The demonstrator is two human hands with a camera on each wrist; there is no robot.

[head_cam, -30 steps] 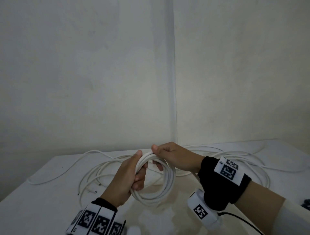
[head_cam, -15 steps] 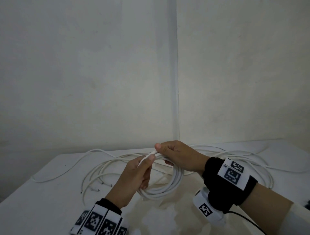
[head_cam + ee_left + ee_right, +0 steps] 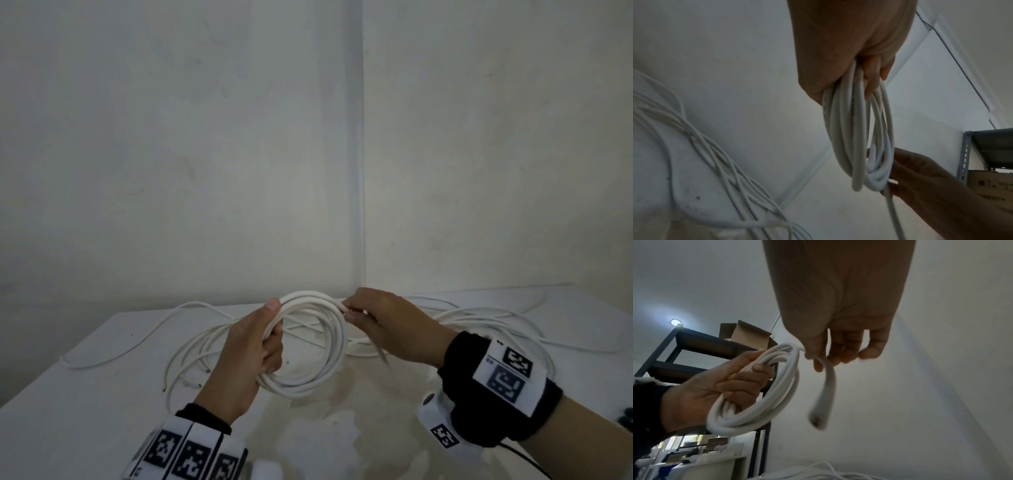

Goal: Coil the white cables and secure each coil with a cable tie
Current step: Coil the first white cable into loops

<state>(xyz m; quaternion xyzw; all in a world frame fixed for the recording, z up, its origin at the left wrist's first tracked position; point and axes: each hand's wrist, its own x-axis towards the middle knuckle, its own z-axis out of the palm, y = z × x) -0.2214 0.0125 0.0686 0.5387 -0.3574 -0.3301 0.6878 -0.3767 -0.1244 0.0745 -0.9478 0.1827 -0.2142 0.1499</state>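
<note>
A coil of thick white cable (image 3: 329,346) hangs upright above the white table (image 3: 102,394). My left hand (image 3: 253,346) grips the coil's left side, thumb over the top strands; the same coil (image 3: 857,138) hangs from its curled fingers in the left wrist view. My right hand (image 3: 380,322) pinches the cable's loose tail at the coil's upper right. In the right wrist view the short tail (image 3: 824,395) curves down from thumb and forefinger to its cut end, beside the coil (image 3: 760,395). No cable tie is in view.
Loose white cables (image 3: 479,322) lie spread over the back of the table, with several more strands (image 3: 191,353) left of the coil. The table stands in a wall corner (image 3: 356,171). A dark metal shelf (image 3: 694,353) with a cardboard box shows in the right wrist view.
The right hand has slid from the coil's top to its upper right with the cable tail. The coil now stands wider and rounder, and the left thumb lies over its top.
</note>
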